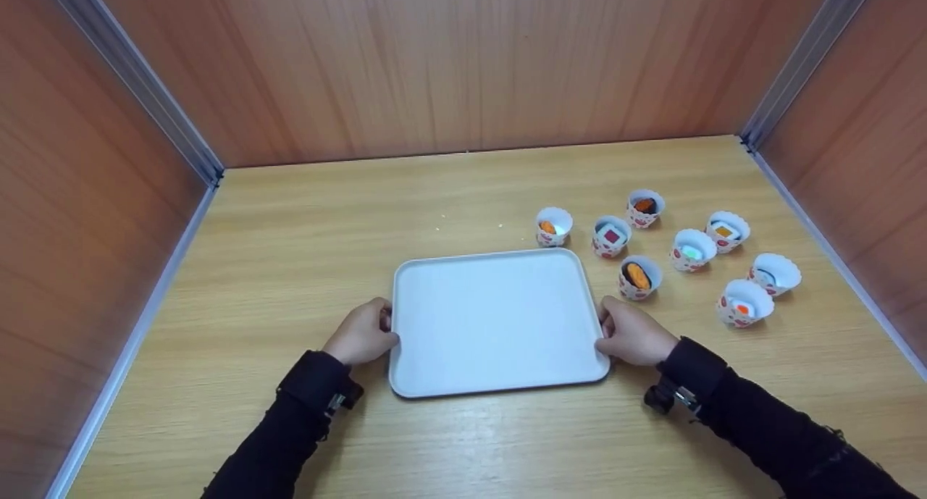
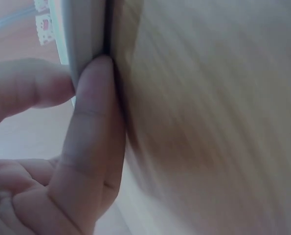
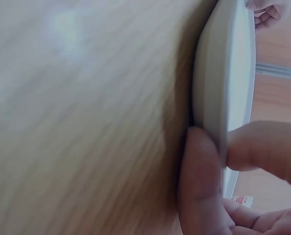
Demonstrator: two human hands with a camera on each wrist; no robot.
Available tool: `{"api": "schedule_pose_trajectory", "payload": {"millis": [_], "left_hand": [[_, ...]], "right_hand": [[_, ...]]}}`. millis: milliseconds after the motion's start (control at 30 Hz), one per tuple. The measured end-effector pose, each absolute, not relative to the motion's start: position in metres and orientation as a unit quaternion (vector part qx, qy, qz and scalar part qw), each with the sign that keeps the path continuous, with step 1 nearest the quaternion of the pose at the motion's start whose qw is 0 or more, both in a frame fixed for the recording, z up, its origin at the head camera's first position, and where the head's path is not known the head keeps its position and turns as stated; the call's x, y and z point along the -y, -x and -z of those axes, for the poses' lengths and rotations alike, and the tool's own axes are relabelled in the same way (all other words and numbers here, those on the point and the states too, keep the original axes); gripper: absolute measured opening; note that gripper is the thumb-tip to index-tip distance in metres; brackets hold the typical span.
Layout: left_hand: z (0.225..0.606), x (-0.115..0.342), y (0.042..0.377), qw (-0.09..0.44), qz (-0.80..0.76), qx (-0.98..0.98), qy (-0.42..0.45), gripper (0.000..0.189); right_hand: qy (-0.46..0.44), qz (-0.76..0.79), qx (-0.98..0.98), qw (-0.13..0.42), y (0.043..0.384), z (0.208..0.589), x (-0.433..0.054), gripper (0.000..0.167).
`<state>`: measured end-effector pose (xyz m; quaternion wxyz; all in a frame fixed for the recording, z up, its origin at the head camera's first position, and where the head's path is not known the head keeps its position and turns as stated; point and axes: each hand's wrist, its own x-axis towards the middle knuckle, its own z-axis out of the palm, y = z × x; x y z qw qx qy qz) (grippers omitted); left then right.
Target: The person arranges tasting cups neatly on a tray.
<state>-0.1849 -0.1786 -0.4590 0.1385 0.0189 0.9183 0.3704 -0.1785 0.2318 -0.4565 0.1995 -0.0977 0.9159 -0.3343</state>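
Table [image 1: 463, 448] is light wood grain, glossy patch in front of the tray [image 1: 496, 325]. Dark sleeves, left [image 1: 290, 412] and right [image 1: 782, 426], come in from the near side of the tray, one per side, small black wrist unit on each.

Left hand [image 1: 361, 332] at tray's left edge: thumb on the rim, finger against the outer wall below. Fingers nearly together, only the tray edge between them. Right hand [image 1: 636, 331] mirrors it on tray's right edge, same thumb-and-finger pinch, gap about rim-thick.

Tray is white, rounded corners, bare face up, between the hands. Dark line under its edge in both wrist views; can't tell if it's seated or slightly up.

Eight paper cups, white with red print, right of and beyond the tray. Closest one [image 1: 550, 239] sits just beyond tray's far edge, near its right corner, orange piece inside. Few pale specks on the table beyond the tray. Past that, reddish wood back wall [image 1: 463, 64]; matching side walls left [image 1: 72, 158] and right [image 1: 854, 151] of the tray, grey metal corner strips.
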Motion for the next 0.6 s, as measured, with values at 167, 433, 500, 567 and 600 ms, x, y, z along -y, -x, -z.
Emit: {"api": "schedule_pose_trajectory", "payload": {"millis": [167,433,500,567,600], "left_hand": [[0.460,0.165,0.184,0.142,-0.373,-0.917,-0.017,0.032],[0.462,0.151,0.185,0.131,-0.375,-0.917,-0.033,0.035],[0.462,0.149,0.186,0.130,-0.375,-0.917,-0.032,0.037],[0.462,0.147,0.186,0.132,-0.375,-0.917,-0.030,0.038],[0.462,0.146,0.187,0.135,-0.375,-0.917,-0.028,0.038]], "right_hand": [[0.080,0.330,-0.918,0.203,0.174,0.455,-0.243,0.028],[0.097,0.344,-0.916,0.184,0.161,0.455,-0.259,0.029],[0.094,0.340,-0.917,0.186,0.159,0.455,-0.261,0.029],[0.089,0.338,-0.918,0.187,0.158,0.455,-0.263,0.029],[0.085,0.338,-0.918,0.187,0.157,0.456,-0.263,0.029]]}}
